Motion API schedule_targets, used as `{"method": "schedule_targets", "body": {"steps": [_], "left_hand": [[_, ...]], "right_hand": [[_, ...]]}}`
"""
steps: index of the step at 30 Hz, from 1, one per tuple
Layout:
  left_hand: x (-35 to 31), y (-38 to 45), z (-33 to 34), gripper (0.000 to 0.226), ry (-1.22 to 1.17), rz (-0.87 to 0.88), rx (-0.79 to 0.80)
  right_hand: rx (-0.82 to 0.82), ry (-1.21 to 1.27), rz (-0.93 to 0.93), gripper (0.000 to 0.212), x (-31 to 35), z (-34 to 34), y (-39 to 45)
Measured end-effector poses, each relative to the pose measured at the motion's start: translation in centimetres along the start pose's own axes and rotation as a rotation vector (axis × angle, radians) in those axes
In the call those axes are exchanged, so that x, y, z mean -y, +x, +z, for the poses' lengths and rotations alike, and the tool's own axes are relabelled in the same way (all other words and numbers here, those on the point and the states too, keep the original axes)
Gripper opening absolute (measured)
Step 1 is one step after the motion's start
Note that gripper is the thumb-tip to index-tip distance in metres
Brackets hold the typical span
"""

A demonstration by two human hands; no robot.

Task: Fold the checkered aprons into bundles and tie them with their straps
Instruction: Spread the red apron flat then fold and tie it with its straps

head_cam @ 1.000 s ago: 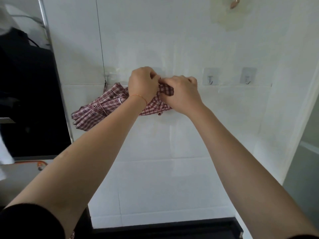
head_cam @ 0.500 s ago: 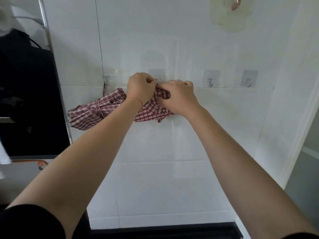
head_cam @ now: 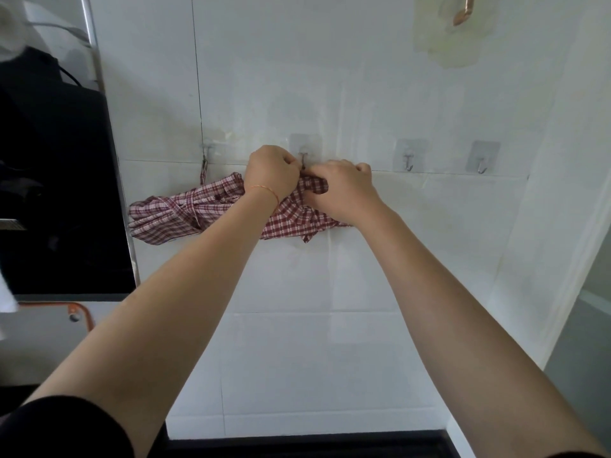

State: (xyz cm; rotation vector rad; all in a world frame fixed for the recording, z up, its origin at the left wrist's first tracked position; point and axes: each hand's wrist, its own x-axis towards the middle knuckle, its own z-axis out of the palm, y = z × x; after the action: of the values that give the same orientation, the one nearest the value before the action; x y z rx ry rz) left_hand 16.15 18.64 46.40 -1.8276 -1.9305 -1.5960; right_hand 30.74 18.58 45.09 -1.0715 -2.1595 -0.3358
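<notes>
Head view: both hands worked a checkered apron bundle at a wall hook.

The left hand (head_cam: 271, 175) and right hand (head_cam: 337, 190), arms stretched up and fingers curled, pinched the red apron bundle (head_cam: 291, 219) just under the second hook (head_cam: 303, 157); another bundle (head_cam: 172, 216) hung beside it. Probably the looping-on stage; next, the strap needed seating over the hook.

Two aprons (head_cam: 185, 213) (perhaps), four hooks (head_cam: 409, 160), two hands (head_cam: 271, 175)
</notes>
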Motion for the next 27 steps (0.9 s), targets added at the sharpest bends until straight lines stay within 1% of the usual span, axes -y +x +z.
{"method": "schedule_targets", "body": {"steps": [2,4,6,8,9,11,13,14,15,16,17,18,19,20,21,22,23,24,25,27], "left_hand": [[-0.3,-0.5,0.3,0.019,0.060,0.024,-0.064],[-0.2,-1.2,0.5,0.012,0.079,0.085,-0.146],[0.6,-2.4,1.1,0.011,0.136,0.216,-0.187],[1.8,-3.6,2.1,0.013,0.207,0.402,-0.219],[2.4,-4.1,2.6,0.016,0.239,0.466,-0.241],[3.1,-5.0,3.3,0.022,0.319,0.539,-0.330],[3.4,-6.3,3.6,0.022,0.390,0.606,-0.427],[3.4,-7.3,3.8,0.020,0.383,0.690,-0.476],[3.6,-8.4,4.1,0.018,0.352,0.791,-0.499],[4.0,-10.0,4.9,0.015,0.316,0.865,-0.467],[4.5,-11.5,5.9,0.013,0.293,0.902,-0.390],[5.5,-13.4,7.1,0.014,0.285,0.872,-0.265],[6.7,-15.2,8.3,0.020,0.282,0.793,-0.134],[8.1,-16.8,9.2,0.025,0.314,0.651,0.042],[10.0,-18.5,10.2,0.030,0.381,0.457,0.256],[11.8,-19.8,11.0,0.032,0.484,0.275,0.468],[13.9,-20.8,11.6,0.034,0.564,0.133,0.626],[16.5,-22.4,12.1,0.036,0.591,0.025,0.739],[17.8,-23.0,12.1,0.038,0.600,-0.046,0.804],[21.8,-25.8,11.6,0.043,0.616,-0.169,0.896]], "right_hand": [[0.014,-0.001,0.003,0.035,-0.2,0.1,0.1],[0.024,-0.016,0.007,0.037,-0.6,0.3,0.0],[0.005,-0.028,0.014,0.042,-1.2,0.9,-0.5],[-0.037,0.003,0.020,0.046,-1.7,1.7,-1.1],[-0.061,0.027,0.016,0.046,-1.9,2.2,-1.3],[-0.124,0.061,-0.004,0.046,-1.9,3.0,-1.8],[-0.278,0.112,-0.029,0.048,-1.8,3.5,-2.8],[-0.398,0.147,-0.026,0.048,-1.8,3.7,-3.6],[-0.521,0.192,0.000,0.047,-2.0,4.0,-4.5],[-0.628,0.248,0.069,0.045,-2.3,4.7,-5.8],[-0.712,0.310,0.159,0.042,-2.6,5.3,-6.9],[-0.741,0.397,0.287,0.036,-3.0,6.4,-8.6],[-0.736,0.491,0.434,0.027,-3.3,7.8,-10.1],[-0.675,0.570,0.571,0.016,-3.7,9.5,-11.7],[-0.563,0.619,0.691,0.010,-4.0,12.0,-13.8],[-0.456,0.633,0.773,0.012,-4.4,14.5,-15.8],[-0.318,0.641,0.840,0.016,-4.8,17.0,-17.7],[-0.162,0.653,0.903,0.019,-4.6,19.9,-20.1],[-0.020,0.664,0.938,0.021,-4.7,21.3,-21.3],[0.364,0.687,0.969,0.024,-2.9,25.3,-24.5]]}}
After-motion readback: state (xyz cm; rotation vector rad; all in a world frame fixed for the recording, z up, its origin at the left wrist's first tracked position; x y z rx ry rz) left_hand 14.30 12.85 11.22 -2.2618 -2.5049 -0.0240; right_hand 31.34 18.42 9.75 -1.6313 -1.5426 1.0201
